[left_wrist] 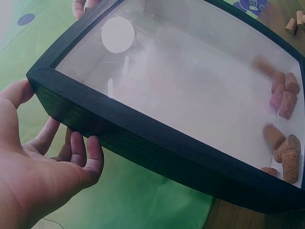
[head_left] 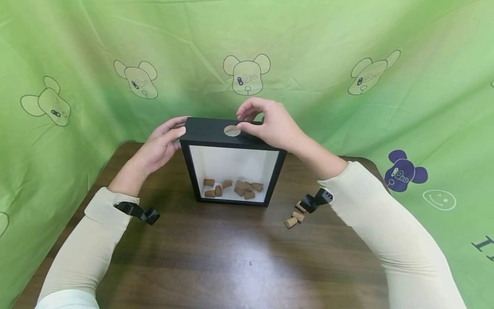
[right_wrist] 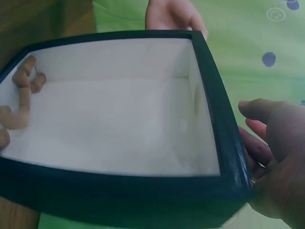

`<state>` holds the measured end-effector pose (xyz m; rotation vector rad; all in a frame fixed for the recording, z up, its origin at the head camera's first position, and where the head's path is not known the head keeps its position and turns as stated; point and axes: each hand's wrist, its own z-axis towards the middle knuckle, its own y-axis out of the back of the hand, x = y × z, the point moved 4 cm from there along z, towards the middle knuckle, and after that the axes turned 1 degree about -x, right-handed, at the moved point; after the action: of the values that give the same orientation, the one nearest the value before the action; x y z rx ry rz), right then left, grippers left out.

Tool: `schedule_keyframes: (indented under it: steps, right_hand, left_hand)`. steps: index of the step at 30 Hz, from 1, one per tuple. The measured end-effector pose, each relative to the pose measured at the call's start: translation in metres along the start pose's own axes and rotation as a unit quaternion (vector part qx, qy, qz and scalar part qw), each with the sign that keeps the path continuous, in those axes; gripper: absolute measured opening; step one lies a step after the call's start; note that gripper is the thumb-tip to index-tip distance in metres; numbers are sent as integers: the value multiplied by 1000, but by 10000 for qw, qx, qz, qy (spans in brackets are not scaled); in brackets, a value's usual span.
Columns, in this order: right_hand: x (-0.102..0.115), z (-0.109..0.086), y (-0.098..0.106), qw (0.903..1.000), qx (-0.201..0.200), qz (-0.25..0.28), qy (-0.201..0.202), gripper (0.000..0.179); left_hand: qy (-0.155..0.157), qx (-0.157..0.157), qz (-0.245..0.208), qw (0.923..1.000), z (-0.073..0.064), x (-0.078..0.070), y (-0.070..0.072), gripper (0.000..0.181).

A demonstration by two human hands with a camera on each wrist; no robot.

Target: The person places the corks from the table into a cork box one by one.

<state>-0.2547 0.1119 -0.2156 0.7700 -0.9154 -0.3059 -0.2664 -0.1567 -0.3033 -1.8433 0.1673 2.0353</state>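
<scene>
Through my feed, the left hand point(head_left: 159, 148) grips the black shadow box point(head_left: 206, 128) by its upper corner; the right hand point(head_left: 272, 122), thumb and fingers parted, hovers beside the round top hole point(head_left: 232, 131). Corks point(head_left: 249, 195) lie well below, on the box's floor.

Green cloth backdrop point(head_left: 308, 64) is hanging, creased, along far, left and right sides, showing outlined animal heads point(head_left: 248, 77). Purple printed head point(head_left: 403, 171) is appearing at right. Brown wood-grain surface point(head_left: 216, 262) is reflecting pale glare.
</scene>
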Motion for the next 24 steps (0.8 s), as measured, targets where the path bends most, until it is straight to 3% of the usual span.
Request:
schedule_keyframes:
  steps: [9,16,24]
  right_hand:
    - [-16,-16,32,9987,-233,-334,-319,26]
    - [-33,-42,58,9970,-352,-435,-540,30]
    - [-60,-76,73,9946,-480,-470,-791,33]
  left_hand:
    - [39,-27,6,10000,-1,0,1,49]
    - [-54,-28,-65,10000,0,-1,2,44]
    - [-24,-30,-27,10000,0,1,2,47]
